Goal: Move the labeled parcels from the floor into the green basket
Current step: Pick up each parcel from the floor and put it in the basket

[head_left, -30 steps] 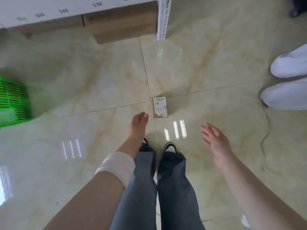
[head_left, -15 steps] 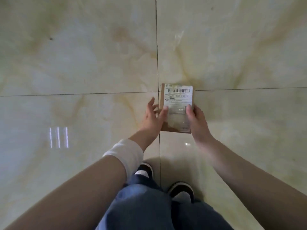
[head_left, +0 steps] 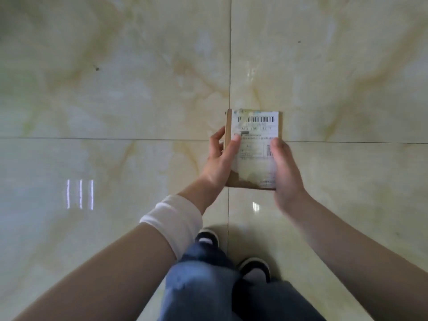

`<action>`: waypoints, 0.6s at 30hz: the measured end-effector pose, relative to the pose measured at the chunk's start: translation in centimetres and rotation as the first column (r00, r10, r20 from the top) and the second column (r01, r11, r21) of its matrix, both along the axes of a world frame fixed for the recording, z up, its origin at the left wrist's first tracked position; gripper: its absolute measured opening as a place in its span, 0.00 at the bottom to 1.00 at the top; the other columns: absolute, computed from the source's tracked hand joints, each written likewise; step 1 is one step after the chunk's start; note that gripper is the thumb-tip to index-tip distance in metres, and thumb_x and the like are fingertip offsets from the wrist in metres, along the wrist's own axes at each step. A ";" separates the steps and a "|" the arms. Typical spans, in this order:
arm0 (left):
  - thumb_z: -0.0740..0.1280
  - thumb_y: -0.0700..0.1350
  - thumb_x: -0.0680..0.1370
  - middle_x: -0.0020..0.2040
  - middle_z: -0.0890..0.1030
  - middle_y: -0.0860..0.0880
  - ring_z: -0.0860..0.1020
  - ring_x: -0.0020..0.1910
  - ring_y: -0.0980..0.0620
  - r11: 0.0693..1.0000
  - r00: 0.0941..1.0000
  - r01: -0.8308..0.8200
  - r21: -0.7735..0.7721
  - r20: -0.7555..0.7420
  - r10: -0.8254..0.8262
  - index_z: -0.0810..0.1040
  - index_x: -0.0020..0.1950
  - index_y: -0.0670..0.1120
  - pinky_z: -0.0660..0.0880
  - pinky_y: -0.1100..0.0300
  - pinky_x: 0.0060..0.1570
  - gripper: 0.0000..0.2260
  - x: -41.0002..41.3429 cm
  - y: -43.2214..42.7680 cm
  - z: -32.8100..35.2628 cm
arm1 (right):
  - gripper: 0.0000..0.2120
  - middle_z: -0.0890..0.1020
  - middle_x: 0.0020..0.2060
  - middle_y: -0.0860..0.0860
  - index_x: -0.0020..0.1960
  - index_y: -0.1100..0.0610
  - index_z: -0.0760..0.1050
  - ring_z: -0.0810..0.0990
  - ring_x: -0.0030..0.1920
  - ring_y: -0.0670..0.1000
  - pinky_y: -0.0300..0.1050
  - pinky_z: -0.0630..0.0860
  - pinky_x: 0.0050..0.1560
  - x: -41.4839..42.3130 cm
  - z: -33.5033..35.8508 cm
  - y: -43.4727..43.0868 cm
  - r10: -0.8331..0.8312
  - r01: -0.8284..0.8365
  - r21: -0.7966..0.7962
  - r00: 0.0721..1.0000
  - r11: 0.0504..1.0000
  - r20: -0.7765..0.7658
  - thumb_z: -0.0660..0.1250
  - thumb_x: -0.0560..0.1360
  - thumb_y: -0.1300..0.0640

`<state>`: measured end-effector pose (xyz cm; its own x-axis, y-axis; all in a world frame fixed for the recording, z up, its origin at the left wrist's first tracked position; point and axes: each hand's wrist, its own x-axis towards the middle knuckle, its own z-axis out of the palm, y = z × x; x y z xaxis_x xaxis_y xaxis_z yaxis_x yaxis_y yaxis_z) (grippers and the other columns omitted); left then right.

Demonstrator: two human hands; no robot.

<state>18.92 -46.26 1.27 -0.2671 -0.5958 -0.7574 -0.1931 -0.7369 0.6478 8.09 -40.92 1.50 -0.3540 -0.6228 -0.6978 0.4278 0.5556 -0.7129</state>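
Note:
A small flat brown parcel [head_left: 253,135] with a white barcode label on its top face is held between both hands above the tiled floor. My left hand [head_left: 218,159] grips its left edge, thumb on the label and fingers curled behind. My right hand [head_left: 283,167] grips the right edge, thumb lying along the label. The green basket is out of view.
Glossy cream marble floor tiles [head_left: 115,100] fill the view, with grout lines crossing under the parcel. My two dark shoes [head_left: 254,267] and blue jeans [head_left: 208,286] are at the bottom centre. A white band wraps my left forearm [head_left: 171,218].
Both hands went from open above the floor to gripping the parcel on its two sides. The parcel now sits a little closer to the camera. The basket, shelf and another person's white shoes left the view.

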 end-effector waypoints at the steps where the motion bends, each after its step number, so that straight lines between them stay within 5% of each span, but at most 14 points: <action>1: 0.59 0.56 0.78 0.56 0.77 0.51 0.78 0.49 0.56 1.000 1.000 0.002 -0.024 -0.004 -0.002 0.58 0.72 0.52 0.79 0.61 0.48 0.25 0.5 -0.1 2.5 | 0.27 0.77 0.61 0.57 0.66 0.56 0.69 0.80 0.57 0.55 0.54 0.79 0.55 0.3 2.8 -0.3 0.002 -0.002 0.003 1.000 1.000 -0.004 0.63 0.73 0.42; 5: 0.58 0.54 0.79 0.57 0.78 0.50 0.79 0.50 0.54 0.997 0.996 -0.065 -0.042 -0.063 0.063 0.58 0.74 0.52 0.80 0.65 0.44 0.24 2.8 0.3 15.1 | 0.13 0.82 0.49 0.50 0.59 0.54 0.72 0.83 0.49 0.50 0.46 0.81 0.48 2.3 16.0 -0.6 0.043 -0.044 -0.025 0.999 0.999 -0.033 0.58 0.79 0.49; 8: 0.59 0.55 0.78 0.61 0.77 0.46 0.80 0.50 0.53 0.988 0.985 -0.148 -0.041 -0.098 0.144 0.59 0.73 0.51 0.81 0.61 0.44 0.25 5.9 1.3 26.2 | 0.08 0.82 0.49 0.51 0.55 0.52 0.72 0.82 0.48 0.49 0.46 0.81 0.48 5.3 27.4 -0.2 0.077 -0.078 -0.031 0.996 0.996 -0.041 0.58 0.79 0.50; 13: 0.59 0.52 0.79 0.59 0.79 0.46 0.80 0.51 0.51 0.955 0.946 -0.295 -0.003 -0.144 0.292 0.63 0.72 0.50 0.81 0.59 0.44 0.21 13.0 3.1 43.1 | 0.07 0.81 0.53 0.55 0.54 0.53 0.72 0.82 0.46 0.49 0.41 0.81 0.44 12.2 43.6 0.4 0.167 -0.170 -0.037 0.983 0.985 -0.071 0.59 0.79 0.52; 18: 0.59 0.53 0.78 0.64 0.77 0.45 0.79 0.58 0.48 0.901 0.895 -0.433 -0.021 -0.122 0.428 0.61 0.73 0.51 0.79 0.52 0.54 0.23 22.8 4.2 52.2 | 0.14 0.81 0.55 0.57 0.61 0.57 0.72 0.82 0.50 0.53 0.47 0.80 0.49 21.8 52.3 -0.2 0.309 -0.312 -0.047 0.949 0.949 -0.063 0.59 0.79 0.51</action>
<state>41.70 -42.03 53.44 -0.0577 -0.7055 -0.7063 0.2122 -0.7000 0.6819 29.89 -41.12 53.77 -0.1731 -0.7450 -0.6442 0.2004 0.6138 -0.7636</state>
